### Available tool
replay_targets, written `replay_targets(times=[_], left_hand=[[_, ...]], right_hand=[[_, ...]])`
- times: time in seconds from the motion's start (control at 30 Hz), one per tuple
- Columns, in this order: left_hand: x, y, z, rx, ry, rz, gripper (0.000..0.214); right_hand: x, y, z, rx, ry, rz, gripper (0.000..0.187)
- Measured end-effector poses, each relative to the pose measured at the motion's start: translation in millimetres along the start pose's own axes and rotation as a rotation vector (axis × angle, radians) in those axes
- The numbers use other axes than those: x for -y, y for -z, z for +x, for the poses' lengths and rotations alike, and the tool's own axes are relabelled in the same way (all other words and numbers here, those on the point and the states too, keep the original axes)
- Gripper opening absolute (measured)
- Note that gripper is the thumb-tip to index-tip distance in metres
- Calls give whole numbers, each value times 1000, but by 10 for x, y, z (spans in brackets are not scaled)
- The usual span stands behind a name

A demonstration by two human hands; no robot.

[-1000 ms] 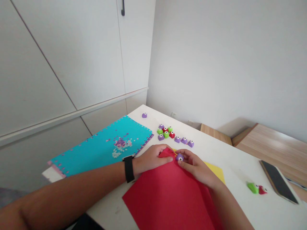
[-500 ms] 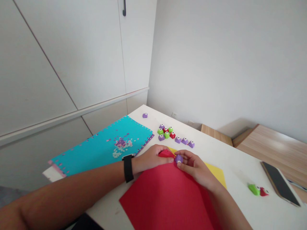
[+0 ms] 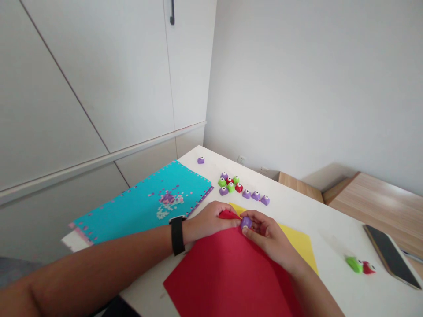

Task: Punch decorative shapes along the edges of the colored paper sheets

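Note:
My left hand (image 3: 211, 220), with a dark band at the wrist, is closed on the far edge of a red sheet of paper (image 3: 221, 273), which bends up between thumb and fingers. In my right hand (image 3: 266, 231) a small purple craft punch (image 3: 246, 223) is pinched between thumb and fingers, right at the paper's edge beside my left fingertips. Whether the paper sits inside the punch's slot cannot be made out. Under the red sheet lies a yellow sheet (image 3: 299, 242), partly covered by my right arm.
Several purple, green and red punches (image 3: 230, 187) stand beyond my hands, and one purple punch (image 3: 201, 160) near the far corner. At left, confetti (image 3: 168, 199) lies on blue sheets (image 3: 125, 215) with punched edges. A green punch (image 3: 354, 264), red punch (image 3: 368, 267) and phone (image 3: 391, 255) are at right.
The camera view has shifted slightly. My right hand has tilted the purple punch a little at the paper's edge; my left hand keeps its grip on the red sheet.

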State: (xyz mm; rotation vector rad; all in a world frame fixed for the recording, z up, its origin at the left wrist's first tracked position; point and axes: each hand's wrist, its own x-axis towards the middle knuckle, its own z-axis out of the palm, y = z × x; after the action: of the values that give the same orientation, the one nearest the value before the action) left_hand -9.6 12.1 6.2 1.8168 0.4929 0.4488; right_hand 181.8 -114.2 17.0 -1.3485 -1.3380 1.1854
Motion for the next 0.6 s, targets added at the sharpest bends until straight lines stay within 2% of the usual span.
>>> replay_targets(times=[0.2, 0.37, 0.43, 0.6], left_hand=[[13, -37, -27, -5, 54, -73, 32], [-25, -59, -64, 16, 37, -256, 36], [-29, -54, -72, 11, 35, -299, 38], [8, -19, -94, -26, -3, -117, 37]], right_hand=[[47, -37, -29, 7, 24, -213, 38], [61, -105, -19, -143, 59, -455, 34], [41, -105, -12, -145, 56, -472, 36], [-40, -58, -5, -97, 92, -484, 38]])
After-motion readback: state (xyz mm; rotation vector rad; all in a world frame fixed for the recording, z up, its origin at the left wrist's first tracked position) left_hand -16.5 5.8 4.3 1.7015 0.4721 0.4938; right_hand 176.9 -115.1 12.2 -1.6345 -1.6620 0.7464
